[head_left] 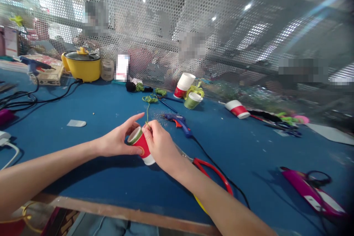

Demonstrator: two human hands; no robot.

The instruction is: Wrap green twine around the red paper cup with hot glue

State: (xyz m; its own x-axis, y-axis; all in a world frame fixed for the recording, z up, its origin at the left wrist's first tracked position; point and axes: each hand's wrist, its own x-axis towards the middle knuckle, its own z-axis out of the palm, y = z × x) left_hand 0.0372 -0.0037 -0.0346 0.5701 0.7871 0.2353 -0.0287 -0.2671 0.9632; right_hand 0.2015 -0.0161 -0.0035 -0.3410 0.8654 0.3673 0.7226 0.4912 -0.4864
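A red and white paper cup (143, 145) with a green band at its rim is tilted over the blue table. My left hand (120, 138) grips it from the left, thumb on its side, index finger stretched upward. My right hand (160, 142) is closed at the cup's rim, pinching green yarn (148, 112). The yarn runs back to a loose tangle (150, 99) on the table. Behind my right hand lies a blue glue gun (179, 121). Red-handled scissors (215, 171) are partly hidden under my right forearm.
A yellow pot (84, 67), a jar (107, 70) and a phone (122, 67) stand at the back left. Stacked cups (184, 85), a green-wrapped cup (193, 100) and a lying cup (238, 109) are farther back. A purple power strip (312, 193) lies right; a perforated screen (155, 22) rises behind.
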